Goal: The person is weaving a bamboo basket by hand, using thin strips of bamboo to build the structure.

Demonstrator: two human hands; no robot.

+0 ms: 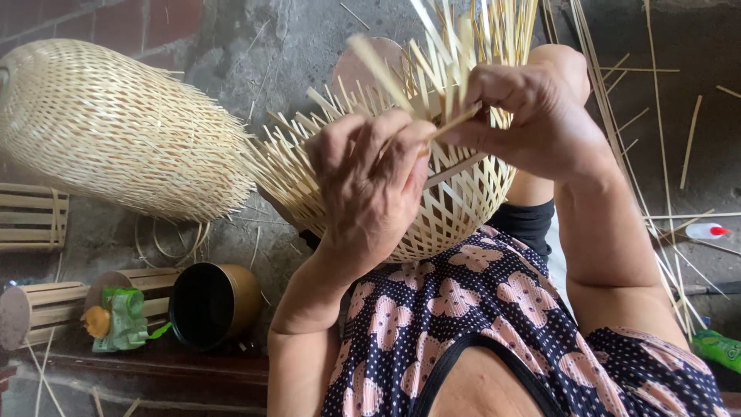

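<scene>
A half-woven bamboo basket rests on my lap, its open lattice bulging toward me and many loose strip ends sticking up and out to the left. My left hand is closed in front of the basket, its fingers pinching a thin bamboo strip. My right hand grips the same strip from the right, near the basket's upper edge. The two hands nearly touch at the strip. Part of the basket is hidden behind both hands.
A large finished woven bamboo basket lies on its side at the left. Below it are slatted bamboo cylinders, a dark metal can and green packaging. Loose bamboo strips and a small white bottle lie on the concrete floor at right.
</scene>
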